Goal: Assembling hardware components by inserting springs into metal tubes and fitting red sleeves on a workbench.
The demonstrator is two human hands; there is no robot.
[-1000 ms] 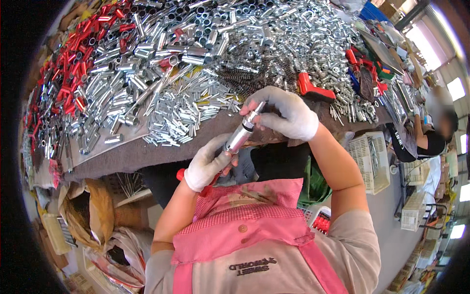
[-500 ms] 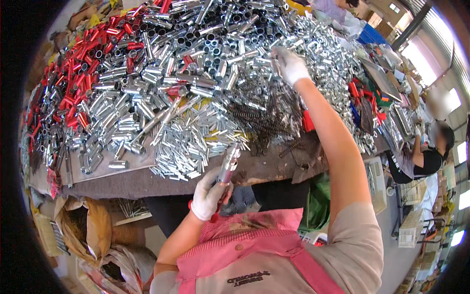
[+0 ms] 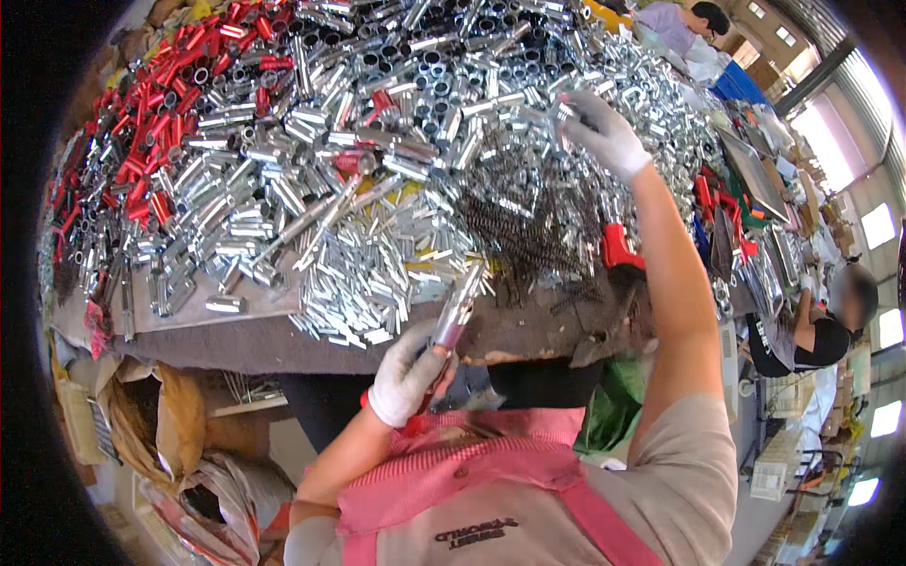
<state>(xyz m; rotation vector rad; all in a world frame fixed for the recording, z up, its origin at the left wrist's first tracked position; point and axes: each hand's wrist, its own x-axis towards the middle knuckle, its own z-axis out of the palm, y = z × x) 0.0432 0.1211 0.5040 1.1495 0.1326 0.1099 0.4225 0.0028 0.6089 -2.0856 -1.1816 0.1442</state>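
My left hand (image 3: 404, 375), in a white glove, is closed around a shiny metal tube (image 3: 457, 309) with a darker reddish lower part. It holds the tube slanted up and away, over the bench's near edge. Further off to the right, my gloved right hand (image 3: 612, 140) reaches over the heap of small silver fittings (image 3: 651, 99). Its fingers are pinched around a small silver metal fitting (image 3: 563, 121), whose exact shape I cannot make out. Between the hands lie dark coil springs (image 3: 514, 226) and a pile of thin silver pins (image 3: 354, 278).
Silver tubes (image 3: 212, 212) and red tubes (image 3: 151, 141) are heaped at the left and back. A red-handled tool (image 3: 619, 247) lies below my right forearm. Sacks (image 3: 179, 429) stand under the bench (image 3: 236, 349). One person (image 3: 816, 325) is at the right, another (image 3: 675, 26) at the far end.
My right hand has lifted from among the parts and moved slightly right, with a small silver fitting now between its fingers. The left hand keeps the tube in nearly the same place.
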